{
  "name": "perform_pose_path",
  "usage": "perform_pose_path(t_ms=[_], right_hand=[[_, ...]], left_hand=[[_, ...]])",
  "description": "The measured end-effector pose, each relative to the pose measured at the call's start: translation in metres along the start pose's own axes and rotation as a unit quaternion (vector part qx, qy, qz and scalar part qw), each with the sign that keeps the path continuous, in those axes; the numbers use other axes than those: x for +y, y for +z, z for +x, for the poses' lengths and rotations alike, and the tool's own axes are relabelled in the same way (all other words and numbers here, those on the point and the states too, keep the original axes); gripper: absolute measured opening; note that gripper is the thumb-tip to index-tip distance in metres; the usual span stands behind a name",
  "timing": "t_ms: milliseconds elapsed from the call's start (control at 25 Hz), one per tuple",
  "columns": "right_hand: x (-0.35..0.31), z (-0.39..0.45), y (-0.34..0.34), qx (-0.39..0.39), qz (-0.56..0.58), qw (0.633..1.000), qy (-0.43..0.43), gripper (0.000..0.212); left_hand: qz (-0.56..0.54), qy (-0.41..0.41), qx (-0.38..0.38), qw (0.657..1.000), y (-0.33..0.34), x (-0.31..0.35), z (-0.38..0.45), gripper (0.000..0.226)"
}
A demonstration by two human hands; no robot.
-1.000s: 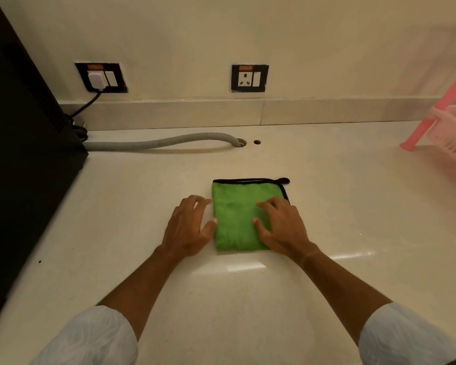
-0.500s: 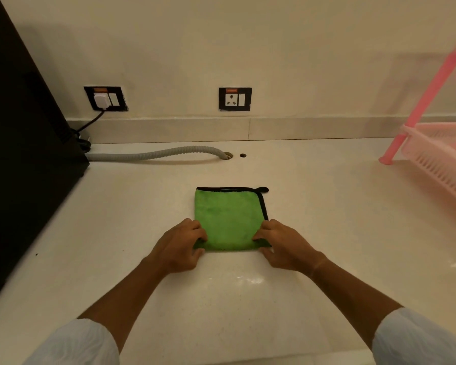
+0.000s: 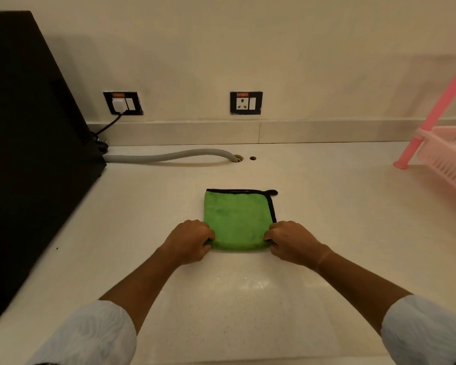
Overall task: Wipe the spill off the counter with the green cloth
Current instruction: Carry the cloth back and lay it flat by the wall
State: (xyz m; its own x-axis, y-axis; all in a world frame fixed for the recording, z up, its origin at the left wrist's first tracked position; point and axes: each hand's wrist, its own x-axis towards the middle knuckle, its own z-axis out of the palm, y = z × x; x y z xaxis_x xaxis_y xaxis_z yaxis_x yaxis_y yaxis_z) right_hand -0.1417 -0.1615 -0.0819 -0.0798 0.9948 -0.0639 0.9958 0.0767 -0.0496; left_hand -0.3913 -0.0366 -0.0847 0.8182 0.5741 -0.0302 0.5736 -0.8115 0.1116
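On counter [image 3: 327,233], hands [image 3: 241,243] gripping green cloth [image 3: 237,219]

Fixtures and furnishings seen along the wall and at both sides.

A large black appliance [image 3: 24,154] is seen at the far left, with a grey corrugated hose [image 3: 169,155] run from beside it into a hole [image 3: 238,158]; a smaller hole [image 3: 252,158] is seen just beside that one. Two black-framed wall sockets are mounted above the pale skirting: the left socket [image 3: 123,103] is fitted with a white plug and a black cable [image 3: 108,126], the right socket [image 3: 246,103] is left free. A pink plastic rack [image 3: 442,154] is cut off by the right edge.
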Motion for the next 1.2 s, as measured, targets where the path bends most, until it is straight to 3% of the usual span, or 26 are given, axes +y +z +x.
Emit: perform_pose_path(t_ms=[200,480,960,1200], right_hand=[[0.004,0.005,-0.004,0.012,0.005,1.0,-0.008,0.025],[0.014,0.016,-0.03,0.009,0.097,0.995,-0.008,0.017],[0.054,0.045,-0.138,-0.012,0.234,0.97,0.063,0.012],[0.067,0.036,-0.182,-0.033,0.302,0.951,0.063,0.012]], left_hand=[[-0.046,-0.024,0.013,0.999,-0.002,-0.004,0.003,0.022],[-0.14,-0.057,0.019,0.988,-0.02,-0.01,0.012,0.015],[-0.333,-0.121,0.081,0.932,-0.127,-0.022,0.042,0.016],[-0.383,-0.102,0.044,0.917,-0.176,-0.009,0.049,0.016]])
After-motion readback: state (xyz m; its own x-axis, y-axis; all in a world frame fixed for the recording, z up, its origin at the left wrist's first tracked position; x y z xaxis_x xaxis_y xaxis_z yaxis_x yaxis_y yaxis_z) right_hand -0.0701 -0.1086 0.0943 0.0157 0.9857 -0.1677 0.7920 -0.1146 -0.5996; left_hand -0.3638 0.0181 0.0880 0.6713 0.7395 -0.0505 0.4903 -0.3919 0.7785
